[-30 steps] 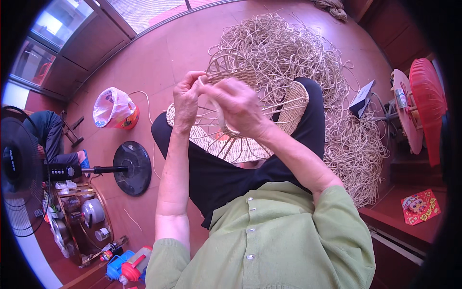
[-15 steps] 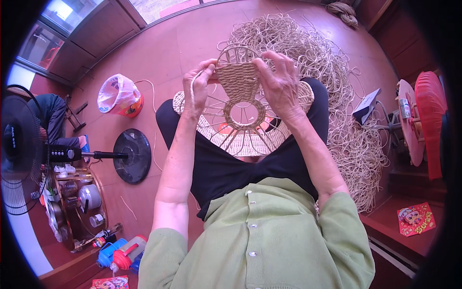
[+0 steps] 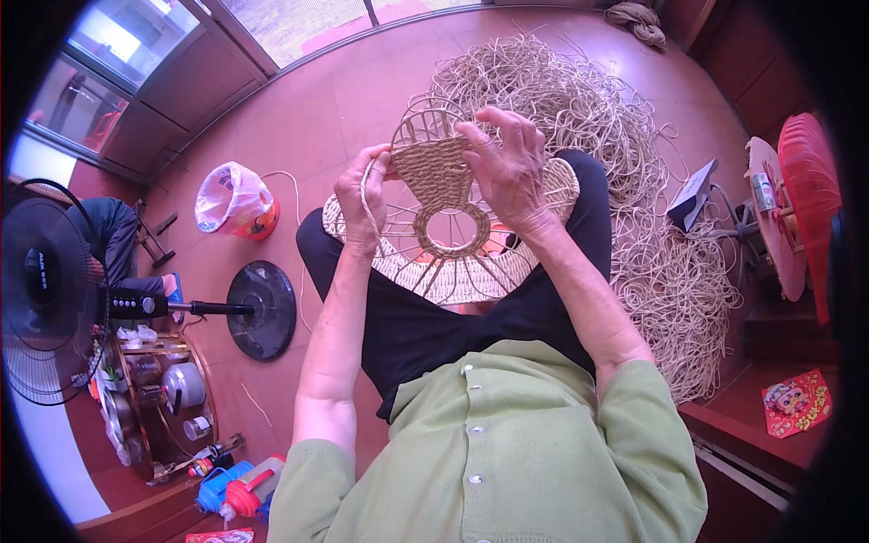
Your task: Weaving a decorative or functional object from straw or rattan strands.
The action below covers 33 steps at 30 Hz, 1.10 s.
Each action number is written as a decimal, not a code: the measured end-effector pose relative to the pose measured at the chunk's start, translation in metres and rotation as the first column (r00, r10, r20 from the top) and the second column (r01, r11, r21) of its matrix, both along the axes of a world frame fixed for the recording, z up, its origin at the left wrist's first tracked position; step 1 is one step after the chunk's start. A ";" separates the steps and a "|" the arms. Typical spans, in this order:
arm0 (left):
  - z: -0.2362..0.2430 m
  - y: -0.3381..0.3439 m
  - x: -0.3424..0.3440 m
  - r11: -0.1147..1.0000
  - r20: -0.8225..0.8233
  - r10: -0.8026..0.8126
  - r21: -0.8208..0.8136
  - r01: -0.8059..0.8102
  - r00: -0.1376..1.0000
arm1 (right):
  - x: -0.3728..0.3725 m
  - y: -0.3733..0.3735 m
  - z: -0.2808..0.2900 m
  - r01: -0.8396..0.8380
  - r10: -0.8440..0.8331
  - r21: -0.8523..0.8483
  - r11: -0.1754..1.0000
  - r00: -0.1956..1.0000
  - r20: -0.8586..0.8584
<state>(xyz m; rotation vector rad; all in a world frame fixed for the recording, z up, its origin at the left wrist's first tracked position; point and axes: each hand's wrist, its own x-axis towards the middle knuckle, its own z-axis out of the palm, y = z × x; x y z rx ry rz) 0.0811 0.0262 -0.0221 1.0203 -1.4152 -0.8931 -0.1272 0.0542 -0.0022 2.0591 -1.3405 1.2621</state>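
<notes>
On my lap sits a round wire frame (image 3: 418,282) partly woven with pale cord, with a small woven ring at its centre. A tapered woven panel (image 3: 432,172) rises from the ring, topped by an arched frame of open loops. My left hand (image 3: 360,195) pinches the panel's left edge and a loose pale cord (image 3: 367,181), which hangs along it. My right hand (image 3: 511,172) holds the panel's right edge between thumb and fingers, its upper fingers curled above.
A tangled cord pile (image 3: 670,290) lies right. A lined bucket (image 3: 233,206), fan (image 3: 41,281), bottles (image 3: 240,489) and small rack (image 3: 181,389) are left, near another person's legs (image 3: 122,244). A red plastic chair (image 3: 806,199) stands far right; a rope bundle (image 3: 638,23) lies behind.
My hands have moved from being close together over the panel to gripping its opposite edges, uncovering the woven face and ring. Since half a second ago the panel has shifted slightly down and left.
</notes>
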 end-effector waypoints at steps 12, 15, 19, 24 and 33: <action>0.023 -0.001 0.018 0.995 0.411 -0.088 0.077 0.062 0.907 | 0.055 0.003 0.005 -0.489 0.489 0.060 0.870 0.872 0.014; 0.024 -0.005 0.022 0.991 0.350 -0.118 -0.014 0.132 0.929 | 0.057 0.008 0.005 -0.565 0.543 0.182 0.805 0.825 0.160; 0.030 -0.010 0.029 0.967 0.464 -0.214 -0.022 0.253 0.860 | 0.075 0.011 0.006 -0.608 0.597 0.093 0.789 0.793 0.116; 0.040 -0.017 0.039 0.926 0.364 -0.369 0.220 0.306 0.855 | 0.062 0.009 0.019 -0.639 0.631 -0.087 0.764 0.713 0.306; 0.035 -0.028 0.032 0.817 -0.287 -0.353 0.369 0.443 0.891 | 0.006 0.008 0.012 -0.600 -0.040 0.476 0.643 0.594 0.804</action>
